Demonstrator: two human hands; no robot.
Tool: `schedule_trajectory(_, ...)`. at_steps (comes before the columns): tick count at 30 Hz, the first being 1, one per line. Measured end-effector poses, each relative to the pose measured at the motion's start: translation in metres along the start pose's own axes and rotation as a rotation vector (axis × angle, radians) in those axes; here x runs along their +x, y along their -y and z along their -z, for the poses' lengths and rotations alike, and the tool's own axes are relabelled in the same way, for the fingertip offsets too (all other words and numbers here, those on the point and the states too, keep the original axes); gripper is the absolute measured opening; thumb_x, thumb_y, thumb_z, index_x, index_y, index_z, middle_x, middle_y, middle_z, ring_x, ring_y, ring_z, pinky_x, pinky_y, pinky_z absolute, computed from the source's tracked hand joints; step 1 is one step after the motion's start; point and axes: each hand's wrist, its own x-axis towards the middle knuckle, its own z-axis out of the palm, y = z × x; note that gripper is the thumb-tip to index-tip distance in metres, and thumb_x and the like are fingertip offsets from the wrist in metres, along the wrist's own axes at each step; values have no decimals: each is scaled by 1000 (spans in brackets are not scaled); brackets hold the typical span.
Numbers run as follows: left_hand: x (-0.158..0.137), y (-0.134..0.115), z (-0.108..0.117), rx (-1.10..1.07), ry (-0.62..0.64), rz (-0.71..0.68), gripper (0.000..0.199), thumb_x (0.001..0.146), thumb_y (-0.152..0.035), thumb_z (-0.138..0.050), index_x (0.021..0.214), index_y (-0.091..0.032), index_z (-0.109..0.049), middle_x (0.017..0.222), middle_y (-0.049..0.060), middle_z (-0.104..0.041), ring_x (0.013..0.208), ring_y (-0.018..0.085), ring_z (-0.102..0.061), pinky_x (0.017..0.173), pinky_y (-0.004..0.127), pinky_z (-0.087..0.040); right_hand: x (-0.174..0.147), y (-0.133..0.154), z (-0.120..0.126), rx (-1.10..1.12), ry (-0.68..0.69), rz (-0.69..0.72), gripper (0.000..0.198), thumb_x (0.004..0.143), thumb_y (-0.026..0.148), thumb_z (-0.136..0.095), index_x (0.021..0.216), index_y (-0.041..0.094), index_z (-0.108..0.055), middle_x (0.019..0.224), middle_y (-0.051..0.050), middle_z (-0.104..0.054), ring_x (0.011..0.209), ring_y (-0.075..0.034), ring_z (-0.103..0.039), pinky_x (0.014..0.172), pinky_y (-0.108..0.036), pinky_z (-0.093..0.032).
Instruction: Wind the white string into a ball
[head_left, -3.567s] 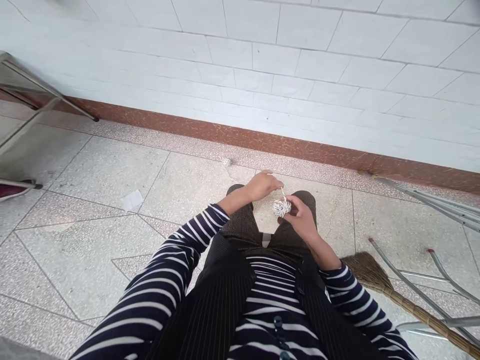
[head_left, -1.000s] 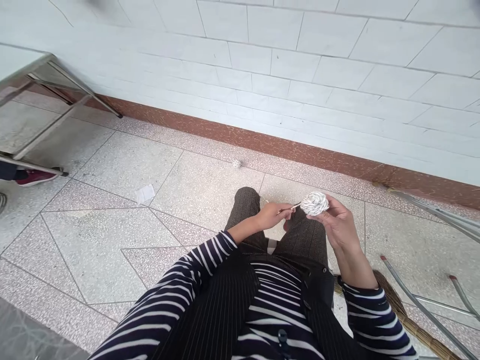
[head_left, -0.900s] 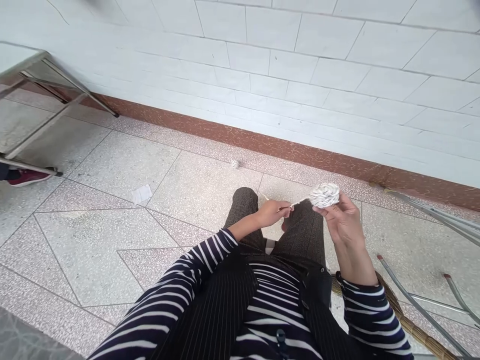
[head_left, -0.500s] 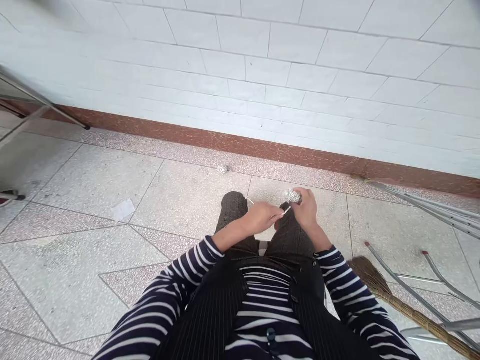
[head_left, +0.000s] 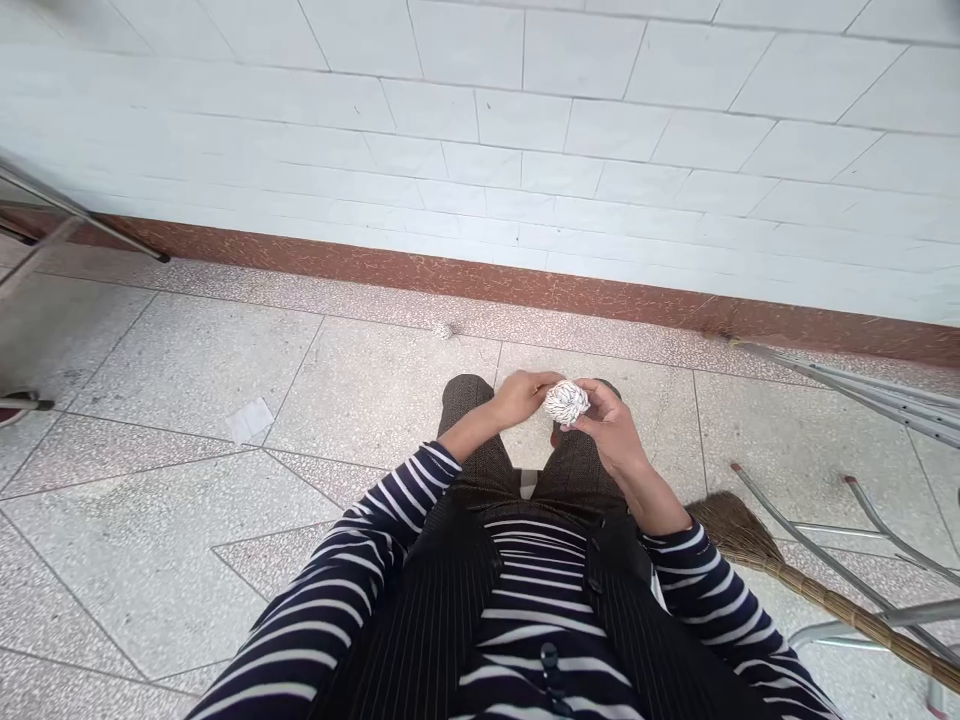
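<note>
A ball of white cord (head_left: 566, 402) with dark flecks is between the fingers and thumb of my right hand (head_left: 611, 425), above my right knee. My left hand (head_left: 523, 396) is closed, with its fingertips close against the ball's left side. The cord ran from those fingers half a second ago; here the strand itself is hidden behind the hand and ball. On the floor by the wall lies a second, smaller white ball (head_left: 443, 330), past my knees.
A straw broom (head_left: 750, 545) lies at right beside metal frame legs (head_left: 802, 540). Folded metal tubes (head_left: 862, 385) rest near the wall. A white paper (head_left: 250, 420) lies on the tiled floor at left. Metal legs (head_left: 90, 220) stand far left.
The ball has turned and moved slightly left and down, showing its round face. My left hand has risen and come close to the ball; the strand between them is no longer visible.
</note>
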Motion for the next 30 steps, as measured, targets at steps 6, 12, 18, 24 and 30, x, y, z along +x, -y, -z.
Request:
schedule_trajectory(6, -24, 1, -35, 60, 44, 185, 11, 88, -18, -62, 91, -13, -72, 87, 7, -76, 81, 22, -70, 70, 26, -48, -10, -7, 0, 41, 109, -148, 59, 63, 33, -84, 120, 28, -66, 112, -4, -70, 99, -24, -66, 79, -41, -62)
schedule_trajectory(12, -27, 10, -30, -64, 111, 102, 21, 98, -18, -46, 94, -15, -67, 78, 1, -72, 71, 13, -66, 71, 21, -45, -13, 16, 18, 90, -95, -89, 51, 57, 28, -89, 105, 24, -73, 106, -4, -72, 93, -22, -67, 70, -34, -63)
schedule_trajectory(18, -42, 11, -22, -77, 132, 107, 37, 101, -33, -44, 75, -16, -64, 72, -1, -68, 66, 11, -60, 70, 20, -42, 18, 45, 43, -47, -248, 148, 49, 63, 30, -85, 110, 25, -73, 108, -4, -72, 92, -22, -69, 74, -40, -64)
schedule_trajectory(24, -44, -16, -6, 218, 128, -91, 34, 103, -33, -44, 85, -19, -70, 72, 2, -69, 71, 15, -63, 74, 25, -45, 57, -6, 41, -687, -314, 222, 46, 65, 26, -75, 111, 22, -74, 104, -8, -73, 88, -26, -66, 89, -50, -54)
schedule_trajectory(30, -16, -7, 18, 454, 94, -307, 31, 103, -24, -40, 105, -19, -71, 88, 5, -75, 79, 15, -66, 112, 39, -35, 13, -45, 18, -688, -32, 132, 47, 62, 18, -71, 108, 24, -75, 100, -6, -72, 87, -25, -66, 79, -40, -56)
